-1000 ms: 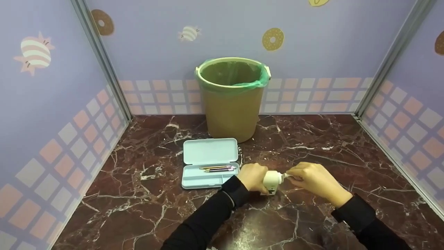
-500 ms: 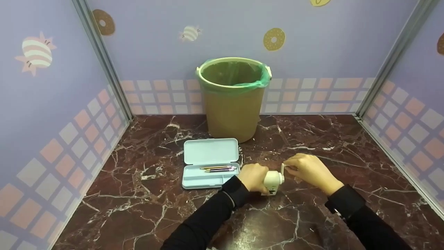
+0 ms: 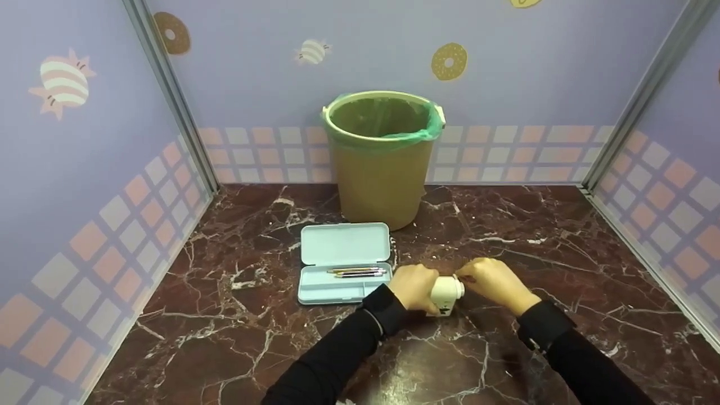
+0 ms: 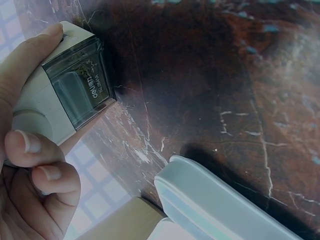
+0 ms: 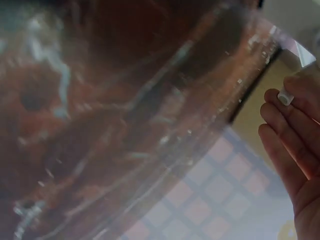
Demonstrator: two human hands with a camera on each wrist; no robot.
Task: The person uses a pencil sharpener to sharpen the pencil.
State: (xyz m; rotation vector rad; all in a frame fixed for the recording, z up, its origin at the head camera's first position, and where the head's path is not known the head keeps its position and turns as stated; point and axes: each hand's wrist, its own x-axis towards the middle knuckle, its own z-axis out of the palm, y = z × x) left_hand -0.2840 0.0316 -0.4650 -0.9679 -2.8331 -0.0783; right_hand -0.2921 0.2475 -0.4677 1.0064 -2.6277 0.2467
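A white crank pencil sharpener (image 3: 445, 293) is on the marbled table, right of the pencil case. My left hand (image 3: 415, 287) grips its body from the left. In the left wrist view the thumb and fingers hold the body on either side, and the clear shavings drawer (image 4: 80, 85) shows dark bits inside. My right hand (image 3: 498, 284) pinches the small white crank knob (image 5: 285, 97) between thumb and index finger, at the sharpener's right end. Whether a pencil sits in the sharpener is hidden.
The light blue pencil case (image 3: 346, 244) lies with its lid up, several pencils (image 3: 360, 273) inside. Behind it stands a tan bin (image 3: 379, 180) with a green liner. Patterned walls enclose the table at left, back and right.
My right hand has swung up and then back down a little, turning the crank. The left hand still grips the sharpener in place. The head view has shifted slightly.
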